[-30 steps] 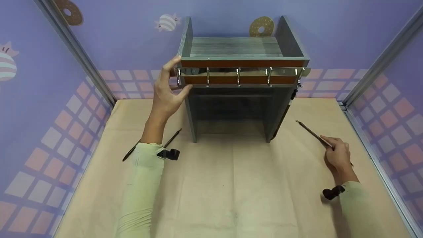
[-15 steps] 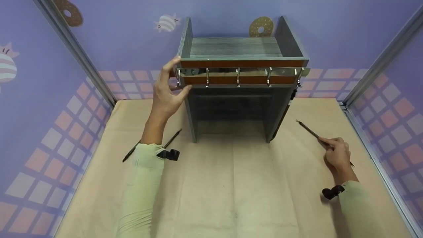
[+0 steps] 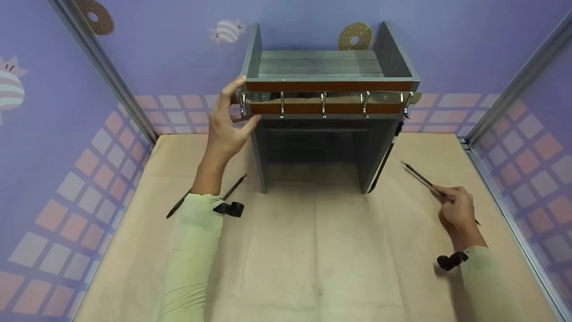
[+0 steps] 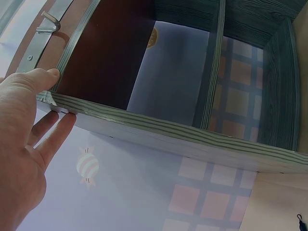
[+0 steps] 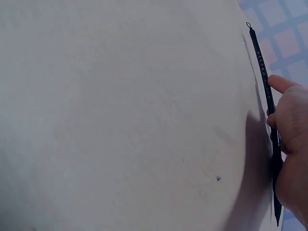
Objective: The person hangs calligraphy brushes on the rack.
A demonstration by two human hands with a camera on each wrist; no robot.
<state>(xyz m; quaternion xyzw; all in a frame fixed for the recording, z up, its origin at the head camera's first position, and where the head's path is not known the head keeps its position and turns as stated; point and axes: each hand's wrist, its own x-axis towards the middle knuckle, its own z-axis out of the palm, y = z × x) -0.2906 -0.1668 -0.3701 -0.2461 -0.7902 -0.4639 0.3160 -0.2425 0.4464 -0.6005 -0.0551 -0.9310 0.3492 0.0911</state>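
My left hand [image 3: 225,129] grips the front left corner of a grey wooden shelf [image 3: 319,65], thumb on the front edge and fingers on the outer side, beside the end of a metal hook rail [image 3: 344,97]. At the right, my right hand [image 3: 458,208] pinches a dark calligraphy brush [image 3: 418,173] low over the cloth. In the right wrist view the brush [image 5: 260,57] has its cord loop at the far end and its pointed tip nearest the wrist. Another brush [image 3: 385,163] hangs by its loop from the rail's rightmost hook, along the shelf's right side.
Two more dark brushes lie left of the shelf, one brush [image 3: 178,203] partly behind the left sleeve and another brush [image 3: 234,187] right of the forearm. Beige cloth [image 3: 313,250] covers the table. Patterned purple walls [image 3: 178,53] with metal frame posts stand around it.
The right fingers have shifted slightly along the brush toward its loop end. My left hand stays on the shelf corner.
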